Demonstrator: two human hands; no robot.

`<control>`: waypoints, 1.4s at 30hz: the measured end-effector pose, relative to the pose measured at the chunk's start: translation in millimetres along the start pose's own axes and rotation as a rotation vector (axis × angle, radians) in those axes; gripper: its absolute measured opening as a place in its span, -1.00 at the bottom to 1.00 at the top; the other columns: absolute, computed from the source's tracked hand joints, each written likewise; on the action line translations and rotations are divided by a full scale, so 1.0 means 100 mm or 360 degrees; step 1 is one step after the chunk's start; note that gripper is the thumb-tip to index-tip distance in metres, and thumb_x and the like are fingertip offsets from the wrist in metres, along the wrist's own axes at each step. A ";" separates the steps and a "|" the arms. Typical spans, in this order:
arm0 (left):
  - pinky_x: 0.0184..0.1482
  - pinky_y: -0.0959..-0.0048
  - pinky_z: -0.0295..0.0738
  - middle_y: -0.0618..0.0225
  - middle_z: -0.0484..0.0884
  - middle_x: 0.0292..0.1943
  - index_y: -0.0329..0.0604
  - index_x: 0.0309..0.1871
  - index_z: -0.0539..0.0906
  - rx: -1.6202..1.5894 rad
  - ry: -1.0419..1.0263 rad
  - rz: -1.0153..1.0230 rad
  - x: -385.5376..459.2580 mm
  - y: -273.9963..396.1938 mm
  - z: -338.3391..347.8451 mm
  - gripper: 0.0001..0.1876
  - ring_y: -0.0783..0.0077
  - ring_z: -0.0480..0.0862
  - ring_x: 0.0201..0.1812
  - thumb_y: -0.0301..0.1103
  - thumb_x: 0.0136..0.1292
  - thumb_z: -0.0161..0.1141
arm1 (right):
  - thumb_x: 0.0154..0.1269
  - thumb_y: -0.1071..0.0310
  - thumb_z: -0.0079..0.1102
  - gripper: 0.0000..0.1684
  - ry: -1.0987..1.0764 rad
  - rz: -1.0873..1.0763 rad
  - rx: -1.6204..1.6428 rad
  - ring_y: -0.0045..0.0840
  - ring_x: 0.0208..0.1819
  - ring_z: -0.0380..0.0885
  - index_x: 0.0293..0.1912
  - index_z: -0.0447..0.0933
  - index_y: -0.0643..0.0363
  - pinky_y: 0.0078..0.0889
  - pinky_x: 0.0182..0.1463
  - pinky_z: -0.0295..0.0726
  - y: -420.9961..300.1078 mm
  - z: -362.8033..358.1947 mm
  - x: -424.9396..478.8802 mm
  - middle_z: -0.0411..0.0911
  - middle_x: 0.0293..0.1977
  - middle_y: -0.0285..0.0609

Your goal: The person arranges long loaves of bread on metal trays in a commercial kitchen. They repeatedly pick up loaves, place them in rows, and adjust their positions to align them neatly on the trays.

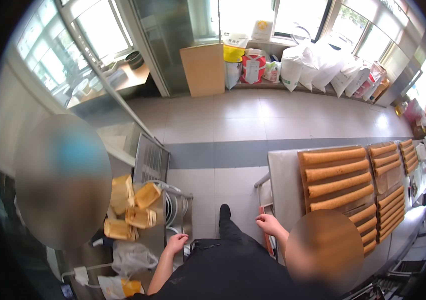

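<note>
My left hand [177, 243] hangs beside my left hip, near the edge of a metal worktable [154, 234]. Its fingers are curled together, with nothing visible in them. Out to the right, my right hand [267, 224] hangs by a steel table [285, 176], loosely curled and holding nothing that I can see. Long golden-brown rolls [338, 171], apparently baked cake rolls, lie in rows on sheets across that table. Stacked light-brown trays or boxes [140, 217] sit on the left worktable, near a clear plastic bag [132, 258]. One blurred patch covers my right forearm and some rolls.
Pale floor tiles [237, 129] with a grey band run ahead between both tables. A tan board [202, 70] leans by the windows, beside several white sacks [298, 65]. Coiled white hose [175, 204] hangs at the left table's end. A large blurred patch covers the far left.
</note>
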State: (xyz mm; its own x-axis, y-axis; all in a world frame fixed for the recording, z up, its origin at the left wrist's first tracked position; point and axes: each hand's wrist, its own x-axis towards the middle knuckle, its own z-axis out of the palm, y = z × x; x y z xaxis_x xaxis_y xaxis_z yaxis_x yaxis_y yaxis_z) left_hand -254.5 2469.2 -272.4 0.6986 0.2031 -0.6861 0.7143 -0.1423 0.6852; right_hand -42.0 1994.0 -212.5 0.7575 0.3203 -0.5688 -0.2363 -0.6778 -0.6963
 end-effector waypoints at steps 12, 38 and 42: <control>-0.04 0.37 0.80 0.14 0.93 -0.01 -0.36 0.22 0.82 0.0102 0.0034 -0.0069 2.74 2.93 -0.89 -0.71 0.35 0.91 -0.16 -0.41 0.61 0.24 | 0.65 0.37 0.31 -0.69 0.0485 -0.0111 0.0975 -0.60 -0.03 0.75 0.22 0.74 0.31 -0.40 0.17 0.75 -1.00 -1.74 2.20 0.84 -0.01 -0.25; -0.35 0.40 0.71 0.14 0.81 -0.17 -0.06 0.48 0.70 0.0308 -0.2886 0.2803 3.05 12.36 5.33 -0.43 0.27 0.84 -0.35 -0.64 0.43 0.38 | 0.63 0.18 0.31 -0.61 0.1440 0.0925 0.1373 -0.38 0.00 0.83 0.23 0.76 0.22 -0.24 0.11 0.77 0.28 -4.76 3.61 0.87 -0.07 -0.08; -0.47 0.43 0.61 0.21 0.74 -0.20 0.06 0.39 0.79 -0.0178 -0.3285 0.2918 2.72 12.98 6.30 -0.50 0.39 0.70 -0.47 -0.59 0.43 0.39 | 0.64 0.25 0.35 -0.65 0.1794 0.0854 0.1282 -0.53 -0.04 0.80 0.23 0.77 0.24 -0.31 0.08 0.77 0.74 -5.82 3.58 0.88 -0.05 -0.11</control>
State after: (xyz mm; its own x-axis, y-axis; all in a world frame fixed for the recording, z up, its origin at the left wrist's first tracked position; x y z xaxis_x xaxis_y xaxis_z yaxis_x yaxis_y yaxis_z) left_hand 888.6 1729.1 276.6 -0.4209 -0.4486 0.7884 -0.0656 0.8819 0.4669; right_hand 566.0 1673.2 -212.4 0.4452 -0.7675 -0.4613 -0.6133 0.1140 -0.7815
